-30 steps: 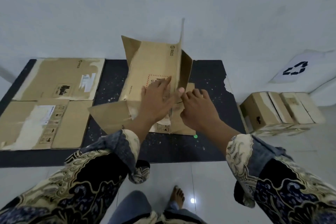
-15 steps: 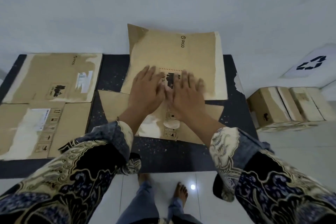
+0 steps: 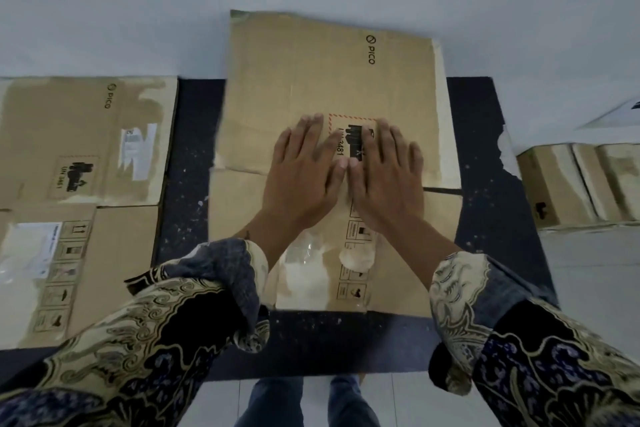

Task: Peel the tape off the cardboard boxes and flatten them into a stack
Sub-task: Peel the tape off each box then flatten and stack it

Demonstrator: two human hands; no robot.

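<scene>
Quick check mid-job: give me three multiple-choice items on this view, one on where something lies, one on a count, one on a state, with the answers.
1. Where does the flattened box lying apart from the hands lie?
A. On the mat's left side
B. Against the right wall
C. Under the person's feet

2. How many hands press the centre box?
A. None
B. One
C. Two

3. What state are the boxes on the right floor in?
A. Flattened
C. Torn to strips
B. Still assembled

Answers:
1 A: the flattened box lies on the left of the dark mat.
2 C: the left hand and right hand lie palm-down on the centre box.
3 B: the boxes at right still stand as cartons.
</scene>
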